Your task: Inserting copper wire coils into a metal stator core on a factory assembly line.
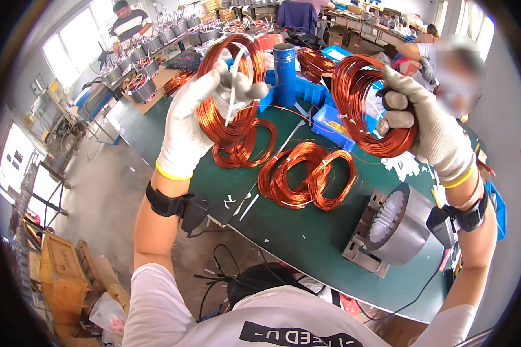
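Note:
Both my hands wear white work gloves and are raised over a green table. My left hand [198, 107] grips a large coil of copper wire [250, 63], with a white strip hanging across it near the fingers. In my right hand [428, 110] is another copper wire coil [350, 107], its upper edge under my curled fingers. Between them on the table lie further copper coils [292, 176], looped and partly overlapping. A grey stator housing [408, 228] with a white-lined slotted bore rests on a metal stand [364, 222] near my right forearm.
Beyond the coils stand a blue cylinder [284, 75] and blue bins [333, 127]. White scraps [249, 207] lie on the green tabletop [289, 243]. Another person [454, 75] is close at the right; one more [127, 26] stands far left by several wired stators [142, 87].

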Motion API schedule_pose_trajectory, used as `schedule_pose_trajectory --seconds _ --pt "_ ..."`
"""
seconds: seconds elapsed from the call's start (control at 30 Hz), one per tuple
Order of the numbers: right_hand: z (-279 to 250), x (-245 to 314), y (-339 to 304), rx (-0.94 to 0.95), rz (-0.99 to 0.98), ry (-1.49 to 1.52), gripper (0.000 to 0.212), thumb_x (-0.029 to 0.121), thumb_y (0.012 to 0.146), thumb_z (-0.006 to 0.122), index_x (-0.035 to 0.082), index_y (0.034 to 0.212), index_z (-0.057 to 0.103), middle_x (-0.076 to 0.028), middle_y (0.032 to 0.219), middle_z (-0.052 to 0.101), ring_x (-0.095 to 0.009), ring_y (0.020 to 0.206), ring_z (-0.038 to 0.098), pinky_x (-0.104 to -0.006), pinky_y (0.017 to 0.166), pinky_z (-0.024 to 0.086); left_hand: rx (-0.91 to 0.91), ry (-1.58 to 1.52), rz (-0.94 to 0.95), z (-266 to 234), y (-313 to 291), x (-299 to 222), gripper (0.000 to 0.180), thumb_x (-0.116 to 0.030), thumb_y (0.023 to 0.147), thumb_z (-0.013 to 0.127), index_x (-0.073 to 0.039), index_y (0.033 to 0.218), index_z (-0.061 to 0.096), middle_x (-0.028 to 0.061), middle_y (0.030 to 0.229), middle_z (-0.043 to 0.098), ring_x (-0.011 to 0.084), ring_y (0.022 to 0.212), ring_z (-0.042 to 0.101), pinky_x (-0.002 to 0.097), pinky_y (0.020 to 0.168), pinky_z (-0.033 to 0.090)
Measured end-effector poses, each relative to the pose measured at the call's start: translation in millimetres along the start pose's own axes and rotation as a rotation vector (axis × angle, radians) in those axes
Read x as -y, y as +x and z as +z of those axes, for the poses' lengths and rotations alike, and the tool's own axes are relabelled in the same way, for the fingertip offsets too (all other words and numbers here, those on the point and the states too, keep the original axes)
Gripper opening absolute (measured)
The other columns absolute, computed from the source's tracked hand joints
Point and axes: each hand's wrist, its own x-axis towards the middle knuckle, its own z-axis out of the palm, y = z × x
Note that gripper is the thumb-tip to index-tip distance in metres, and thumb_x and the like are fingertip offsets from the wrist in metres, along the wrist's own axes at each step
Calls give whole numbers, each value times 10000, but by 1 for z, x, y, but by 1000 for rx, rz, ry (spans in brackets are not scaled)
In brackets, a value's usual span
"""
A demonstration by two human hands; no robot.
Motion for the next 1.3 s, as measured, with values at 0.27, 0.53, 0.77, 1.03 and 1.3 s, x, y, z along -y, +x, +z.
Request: schedule_pose_trajectory --seconds 0.27,0.53,0.77,1.03,1.3 --pt "-1 -11 12 47 -13 -138 152 260 1023 567 126 952 565 88 704 496 -9 505 396 -258 599 504 -173 6 -33 10 20 -17 364 -282 1054 459 15 1199 609 51 1094 705 105 603 531 302 649 501" --pt "9 -3 43 300 58 -147 160 188 1002 585 29 1017 597 -9 800 599 -79 584 534 -309 616 514 -34 336 -108 48 12 14 255 -154 989 528 43 1131 606 157 1115 656 200 789 607 345 864 543" --pt "-9 -36 69 584 -769 -998 226 105 909 573 28 1113 635 -86 891 662 -244 806 647 -352 735 535 -19 266 -131 66 25 60 324 -253 1023 496 -23 1237 574 141 1040 663 271 972 671 441 949 532" --pt "11 49 -67 138 -58 -1527 498 431 923 613 8 1184 644 -97 967 656 -172 859 616 -287 800 485 -46 -176 -326 31 36 76 220 -217 988 513 -24 977 617 118 965 678 247 946 659 471 962 510" --pt "112 3 -73 9 -223 -1341 439 340 885 644 11 1177 649 -92 980 656 -159 856 617 -280 798 490 -154 -344 -563 10 30 40 327 -308 1015 549 -25 1173 582 -34 825 608 110 717 608 357 847 540"
